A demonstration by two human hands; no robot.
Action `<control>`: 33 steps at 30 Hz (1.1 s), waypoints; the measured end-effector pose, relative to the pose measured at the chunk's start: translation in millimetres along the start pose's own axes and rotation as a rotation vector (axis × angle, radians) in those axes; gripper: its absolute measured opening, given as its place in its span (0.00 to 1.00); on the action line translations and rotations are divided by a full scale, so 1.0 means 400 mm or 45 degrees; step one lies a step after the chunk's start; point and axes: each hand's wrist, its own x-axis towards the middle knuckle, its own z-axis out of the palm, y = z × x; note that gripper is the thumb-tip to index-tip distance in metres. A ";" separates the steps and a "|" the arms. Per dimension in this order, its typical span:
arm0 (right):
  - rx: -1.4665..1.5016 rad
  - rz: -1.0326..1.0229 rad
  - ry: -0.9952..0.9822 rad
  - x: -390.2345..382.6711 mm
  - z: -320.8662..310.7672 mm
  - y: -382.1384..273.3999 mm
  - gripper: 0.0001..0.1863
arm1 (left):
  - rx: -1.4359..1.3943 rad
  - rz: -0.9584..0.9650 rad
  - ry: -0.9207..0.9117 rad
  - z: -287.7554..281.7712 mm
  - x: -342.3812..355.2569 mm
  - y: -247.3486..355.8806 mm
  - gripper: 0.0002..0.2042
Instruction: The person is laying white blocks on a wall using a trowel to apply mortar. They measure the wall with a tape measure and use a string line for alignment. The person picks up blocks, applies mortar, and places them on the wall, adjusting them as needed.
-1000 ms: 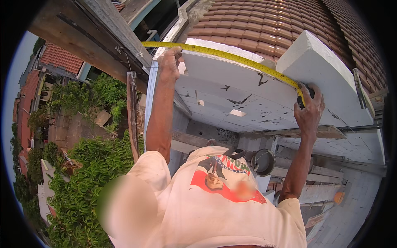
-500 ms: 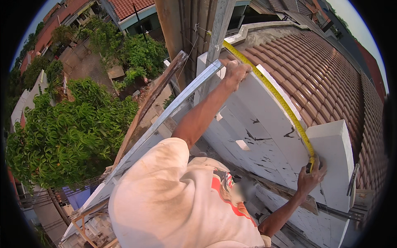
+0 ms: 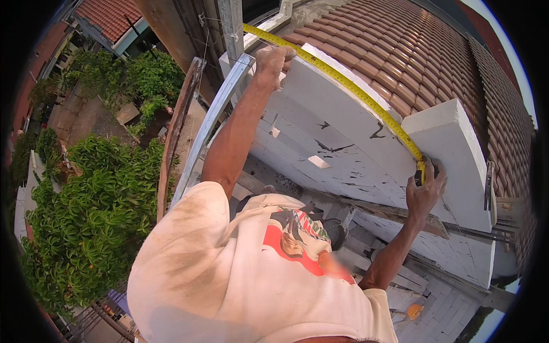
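A yellow tape measure blade point(image 3: 353, 88) runs along the top of a white block wall point(image 3: 337, 120), from a metal upright point(image 3: 231, 28) down to its case point(image 3: 419, 174) at the right. My right hand point(image 3: 426, 186) grips that black-and-yellow case against the wall, beside a raised white block point(image 3: 452, 137). My left hand point(image 3: 271, 71) has its fingers curled over the wall's top edge, just under the blade, near the end of a long silver metal bar point(image 3: 214, 111). Where the blade ends behind the upright is hidden.
Brown roof tiles point(image 3: 389, 43) lie beyond the wall. A timber post point(image 3: 160, 17), thin wires and a weathered plank point(image 3: 177, 140) stand at left, above trees point(image 3: 86, 217) and a yard far below. Lower right are a dark bucket point(image 3: 334, 231), boards and an orange object point(image 3: 414, 311).
The view swung sideways and partly back, shifting the trees and roof in the picture. Both hands keep their places on the wall and tape case, with the blade still stretched between upright and case.
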 end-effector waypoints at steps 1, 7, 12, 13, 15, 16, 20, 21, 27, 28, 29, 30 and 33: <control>0.005 -0.008 0.007 -0.001 -0.003 0.003 0.34 | 0.035 0.030 -0.014 0.000 0.007 -0.005 0.16; 0.037 0.002 0.018 0.008 -0.015 -0.005 0.33 | 0.125 -0.061 -0.011 -0.002 0.002 0.003 0.14; 0.067 0.029 0.016 0.005 -0.021 -0.004 0.33 | 0.129 -0.093 0.040 -0.029 0.061 -0.031 0.14; 0.068 0.037 0.005 0.005 -0.022 -0.006 0.32 | 0.126 -0.091 0.058 -0.030 0.061 -0.030 0.14; 0.062 0.054 -0.009 0.003 -0.025 -0.001 0.32 | 0.128 -0.085 0.042 -0.025 0.066 -0.032 0.12; 0.061 0.058 -0.017 0.002 -0.023 0.000 0.32 | 0.131 -0.081 0.045 -0.023 0.054 -0.025 0.12; 0.069 0.071 -0.056 0.005 -0.026 -0.002 0.33 | 0.090 -0.075 0.097 -0.009 0.036 -0.011 0.14; 0.067 0.076 -0.058 0.005 -0.028 -0.005 0.33 | 0.086 -0.065 0.085 -0.010 0.034 -0.009 0.14; 0.028 0.019 0.031 0.001 -0.016 0.000 0.34 | 0.163 -0.079 0.030 -0.023 0.037 -0.011 0.14; 0.033 0.016 0.029 0.002 -0.017 0.000 0.34 | 0.159 -0.077 0.026 -0.023 0.039 -0.012 0.14; 0.037 0.014 0.027 0.002 -0.018 0.001 0.34 | 0.155 -0.076 0.023 -0.022 0.039 -0.014 0.14; 0.036 0.018 0.026 0.001 -0.017 0.004 0.34 | 0.151 -0.074 0.019 -0.021 0.040 -0.017 0.14; 0.030 0.031 0.031 -0.002 -0.015 0.013 0.33 | 0.146 -0.080 0.031 -0.012 0.042 -0.021 0.15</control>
